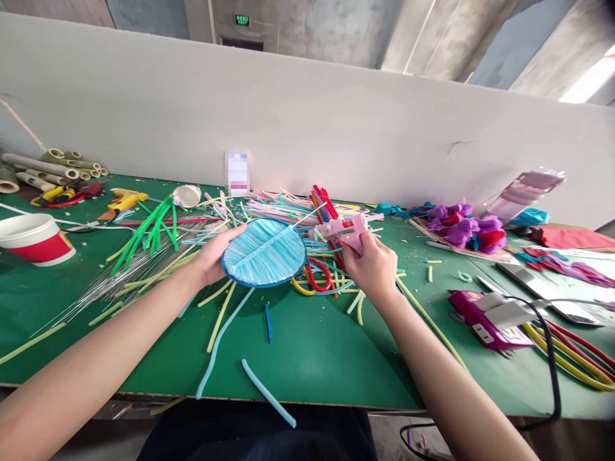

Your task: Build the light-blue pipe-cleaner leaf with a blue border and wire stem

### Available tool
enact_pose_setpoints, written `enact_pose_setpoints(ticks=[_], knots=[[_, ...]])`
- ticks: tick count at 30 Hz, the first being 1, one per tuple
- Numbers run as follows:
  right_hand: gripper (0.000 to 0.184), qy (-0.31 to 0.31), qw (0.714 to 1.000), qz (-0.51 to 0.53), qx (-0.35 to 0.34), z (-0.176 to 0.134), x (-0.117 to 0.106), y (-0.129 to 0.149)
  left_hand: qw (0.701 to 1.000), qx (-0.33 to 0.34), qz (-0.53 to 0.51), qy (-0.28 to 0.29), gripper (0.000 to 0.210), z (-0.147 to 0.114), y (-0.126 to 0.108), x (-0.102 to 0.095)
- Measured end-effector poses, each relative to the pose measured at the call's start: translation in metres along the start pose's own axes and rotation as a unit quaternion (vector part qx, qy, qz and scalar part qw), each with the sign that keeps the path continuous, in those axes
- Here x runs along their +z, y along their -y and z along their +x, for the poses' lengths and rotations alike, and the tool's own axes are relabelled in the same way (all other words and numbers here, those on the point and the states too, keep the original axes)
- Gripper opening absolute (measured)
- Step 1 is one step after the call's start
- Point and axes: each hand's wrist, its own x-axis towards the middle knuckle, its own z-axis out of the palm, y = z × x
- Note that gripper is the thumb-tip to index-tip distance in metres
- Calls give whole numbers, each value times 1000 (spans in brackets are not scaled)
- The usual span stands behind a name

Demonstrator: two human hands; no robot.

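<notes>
My left hand (216, 255) grips the left edge of a light blue, leaf-like oval panel (265, 251) with a darker blue rim and a raised line across its middle. A thin pale wire sticks out from its upper right. In my right hand (373, 264) is a pink glue gun (346, 232), its nozzle pointing left, a little apart from the panel's right side. Below the panel lie a long light blue pipe cleaner (223, 342), a short light blue one (269, 394) near the table edge, and a small dark blue strip (268, 323).
Pipe cleaners in many colours and thin wires (139, 275) cover the middle of the green table (331, 358). A paper cup (36, 238), a yellow glue gun (125, 200) and bamboo tubes (62, 168) are left. Purple flowers (464, 227), a power strip (490, 323) and its cord are right.
</notes>
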Motion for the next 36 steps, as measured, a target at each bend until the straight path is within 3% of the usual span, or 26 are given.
enact_pose_setpoints(ticks=[36], knots=[[20,9,1000,25,-5,1,-4,0,1000,20,6,-16,32,3,-4,-5]])
